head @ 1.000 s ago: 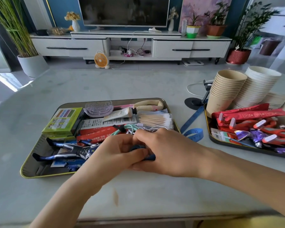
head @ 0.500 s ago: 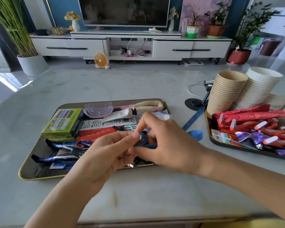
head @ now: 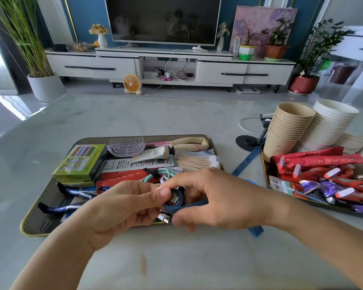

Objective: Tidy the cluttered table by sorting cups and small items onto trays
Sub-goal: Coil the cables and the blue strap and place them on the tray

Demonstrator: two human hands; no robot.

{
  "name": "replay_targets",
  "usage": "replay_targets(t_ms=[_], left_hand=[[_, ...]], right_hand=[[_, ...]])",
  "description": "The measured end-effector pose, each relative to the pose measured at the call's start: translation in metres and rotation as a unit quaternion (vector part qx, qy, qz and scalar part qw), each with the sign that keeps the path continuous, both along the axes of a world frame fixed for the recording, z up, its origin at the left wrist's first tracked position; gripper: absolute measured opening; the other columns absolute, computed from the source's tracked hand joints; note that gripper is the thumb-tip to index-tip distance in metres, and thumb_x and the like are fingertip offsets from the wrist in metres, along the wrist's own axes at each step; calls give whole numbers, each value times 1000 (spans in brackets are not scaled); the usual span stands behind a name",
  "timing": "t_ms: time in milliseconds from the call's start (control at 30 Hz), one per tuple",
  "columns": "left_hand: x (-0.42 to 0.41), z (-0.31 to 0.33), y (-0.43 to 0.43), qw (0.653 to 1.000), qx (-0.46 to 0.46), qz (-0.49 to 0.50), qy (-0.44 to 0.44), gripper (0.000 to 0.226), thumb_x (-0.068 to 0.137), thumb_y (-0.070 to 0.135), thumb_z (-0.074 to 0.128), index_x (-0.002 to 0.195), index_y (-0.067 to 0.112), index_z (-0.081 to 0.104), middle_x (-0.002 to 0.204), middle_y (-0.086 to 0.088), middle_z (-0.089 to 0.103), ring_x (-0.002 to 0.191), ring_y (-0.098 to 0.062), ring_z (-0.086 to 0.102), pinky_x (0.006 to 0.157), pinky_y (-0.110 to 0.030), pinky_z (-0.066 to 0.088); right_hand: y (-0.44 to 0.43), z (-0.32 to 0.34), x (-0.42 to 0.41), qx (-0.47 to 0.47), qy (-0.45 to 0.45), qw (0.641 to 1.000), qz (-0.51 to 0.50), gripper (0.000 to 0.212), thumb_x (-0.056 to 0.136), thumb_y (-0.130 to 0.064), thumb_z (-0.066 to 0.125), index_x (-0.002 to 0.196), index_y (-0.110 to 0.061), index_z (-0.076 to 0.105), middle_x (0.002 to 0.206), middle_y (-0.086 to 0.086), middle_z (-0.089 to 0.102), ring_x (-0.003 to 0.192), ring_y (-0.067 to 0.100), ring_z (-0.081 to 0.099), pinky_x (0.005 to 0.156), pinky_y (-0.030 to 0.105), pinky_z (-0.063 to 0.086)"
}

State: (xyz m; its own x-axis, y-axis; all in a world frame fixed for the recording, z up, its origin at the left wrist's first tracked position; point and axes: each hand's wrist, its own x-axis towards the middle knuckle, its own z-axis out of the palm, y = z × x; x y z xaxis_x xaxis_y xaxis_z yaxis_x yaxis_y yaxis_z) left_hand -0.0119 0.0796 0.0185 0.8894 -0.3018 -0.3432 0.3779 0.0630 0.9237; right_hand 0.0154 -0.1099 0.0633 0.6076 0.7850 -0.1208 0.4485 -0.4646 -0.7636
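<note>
Both hands meet over the front rim of the left tray (head: 40,223), low above the desk (head: 134,118). L hand (head: 122,208) grip: thumb & fingers pinched on a coil of blue tape measure (head: 177,203). R hand (head: 216,197) grip: curled round the same coil from the other side. The tape's loose length trails under the R wrist, between the trays. Brown paper cups (head: 289,126) & white cups (head: 331,124) are stacked at the far end of the right tray (head: 266,176).

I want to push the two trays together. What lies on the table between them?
In the head view, a blue tape measure crosses the gap between the left tray and right tray, with a round black stand base farther back.
</note>
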Motion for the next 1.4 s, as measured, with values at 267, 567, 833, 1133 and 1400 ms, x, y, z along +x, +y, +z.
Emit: replay_targets(t_ms=[267, 567, 833, 1133, 1400], left_hand=[[-7, 0, -20, 990, -107, 93, -25, 55, 65, 37, 81, 105, 2, 68, 93, -12, 67, 64, -11, 58, 59, -21, 52], [-5, -1, -16, 991, -9, 131, -26, 47, 59, 15, 84, 102, 5, 66, 87, -19, 69, 67, -19, 63, 57, -23, 55], [-1, 1, -9, 996, -8, 87, -25, 38, 68, 31, 79, 96, 7, 70, 90, -14, 69, 67, -16, 60, 56, -21, 53], [0, -5, -14, 990, -11, 134, -36, 30, 68, 24, 72, 90, 5, 67, 82, -13, 68, 60, -13, 62, 55, -20, 52], [4, -3, 10, 997, -26, -54, -39, 67, 57, 48, 81, 111, 10, 66, 112, -24, 64, 92, -33, 61, 90, -44, 49]], right_hand=[[5, -9, 1, 3, -170, 980, -104, 34, 76, -39, 73, 87, -21, 47, 54, -11, 51, 51, 4, 49, 53, 20, 36], [3, -11, 5, -5, -121, 992, -47, 28, 81, -26, 71, 106, -24, 59, 79, -16, 59, 73, -2, 55, 68, 14, 44], [2, -14, 8, 36, -28, 997, -58, 21, 82, -24, 69, 100, -22, 58, 66, 4, 67, 52, 16, 53, 49, 23, 43], [11, -29, 11, 31, -145, 981, -125, 30, 75, -40, 73, 91, -21, 58, 54, -9, 51, 51, 7, 48, 53, 25, 38], [6, -15, 2, 99, 75, 992, -7, 32, 82, -13, 68, 104, -33, 56, 81, 11, 68, 60, 17, 60, 47, 17, 45]])
